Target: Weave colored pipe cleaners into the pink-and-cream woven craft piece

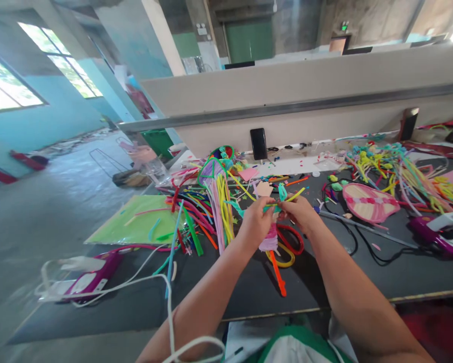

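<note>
My left hand [255, 222] and my right hand [300, 214] meet over the dark table [249, 292], both pinching a small pipe-cleaner piece [273, 237] with pink fuzzy wraps below and a teal strand [277, 205] across the top. A yellow stem [296, 194] sticks out up and to the right between the fingers. Under the hands lie a red loop [292, 239], a yellow loop [282, 259] and an orange stick [278, 275].
A heap of coloured pipe cleaners [207, 212] lies left of the hands on a green sheet [135, 227]. Glue guns lie at the left [93, 277] and right [438, 237], with cables. A pink fan shape [368, 201], more stems [400, 171] and a phone [258, 143] stand farther back.
</note>
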A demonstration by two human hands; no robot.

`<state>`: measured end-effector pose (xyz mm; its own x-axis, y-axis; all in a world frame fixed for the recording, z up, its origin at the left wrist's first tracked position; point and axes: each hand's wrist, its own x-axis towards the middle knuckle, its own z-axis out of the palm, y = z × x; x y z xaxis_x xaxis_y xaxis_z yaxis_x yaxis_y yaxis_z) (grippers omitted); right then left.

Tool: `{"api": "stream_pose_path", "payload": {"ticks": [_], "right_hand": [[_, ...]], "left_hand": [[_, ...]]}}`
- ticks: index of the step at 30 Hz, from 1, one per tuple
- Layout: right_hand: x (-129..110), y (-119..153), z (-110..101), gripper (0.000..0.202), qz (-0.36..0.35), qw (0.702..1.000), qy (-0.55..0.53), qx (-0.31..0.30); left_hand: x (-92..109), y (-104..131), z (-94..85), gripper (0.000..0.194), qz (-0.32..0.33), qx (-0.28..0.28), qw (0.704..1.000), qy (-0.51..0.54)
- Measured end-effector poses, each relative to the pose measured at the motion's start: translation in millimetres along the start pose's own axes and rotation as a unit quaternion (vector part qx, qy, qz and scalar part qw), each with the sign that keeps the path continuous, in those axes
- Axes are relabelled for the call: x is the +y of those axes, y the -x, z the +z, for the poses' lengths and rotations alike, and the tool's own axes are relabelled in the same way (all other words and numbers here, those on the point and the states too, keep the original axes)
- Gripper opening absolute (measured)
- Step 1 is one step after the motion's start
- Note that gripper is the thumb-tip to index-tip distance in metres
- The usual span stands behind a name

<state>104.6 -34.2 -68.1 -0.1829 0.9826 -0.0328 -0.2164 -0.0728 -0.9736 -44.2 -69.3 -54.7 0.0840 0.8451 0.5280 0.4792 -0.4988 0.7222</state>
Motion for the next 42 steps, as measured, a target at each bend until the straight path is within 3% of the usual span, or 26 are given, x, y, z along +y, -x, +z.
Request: {"api": "stream_pose_path", "payload": {"ticks": [2, 5, 18, 25, 33, 36, 38, 42], "right_hand": [[1, 0, 1, 0.015, 0.007, 1.000, -0.015, -0.004], [3, 0, 4, 0.014, 0.020, 0.999, -0.031, -0.015], [8, 5, 10, 0.028, 0.062, 0.986, -0.124, -0.092], [6, 3, 5, 0.035, 0.057, 0.984, -0.143, -0.094], [5, 3, 2, 0.033, 0.058, 0.987, -0.119, -0.096], [4, 4, 4, 0.027, 0.024, 0.996, -0.065, -0.063], [3, 5, 5, 0.020, -0.038, 0.999, 0.027, -0.006], [-1, 9, 7, 0.009, -0.220, 0.947, 0.222, 0.079]], "left_hand": [[-2, 2, 10.0, 0.020, 0.003, -0.027, 0.999, -0.025], [-9, 6, 13.4, 0.021, -0.020, -0.020, 0.999, -0.019], [-15, 17, -5.9, 0.016, -0.034, -0.007, 0.999, 0.012], [-19, 18, -6.9, 0.019, -0.023, -0.005, 1.000, -0.010], [-17, 18, -6.1, 0.016, -0.057, 0.020, 0.995, 0.079], [-17, 17, -5.4, 0.015, -0.069, 0.028, 0.991, 0.111], [-18, 16, -4.9, 0.014, -0.072, 0.029, 0.990, 0.118], [-21, 16, -4.5, 0.012, -0.061, 0.018, 0.995, 0.080]]}}
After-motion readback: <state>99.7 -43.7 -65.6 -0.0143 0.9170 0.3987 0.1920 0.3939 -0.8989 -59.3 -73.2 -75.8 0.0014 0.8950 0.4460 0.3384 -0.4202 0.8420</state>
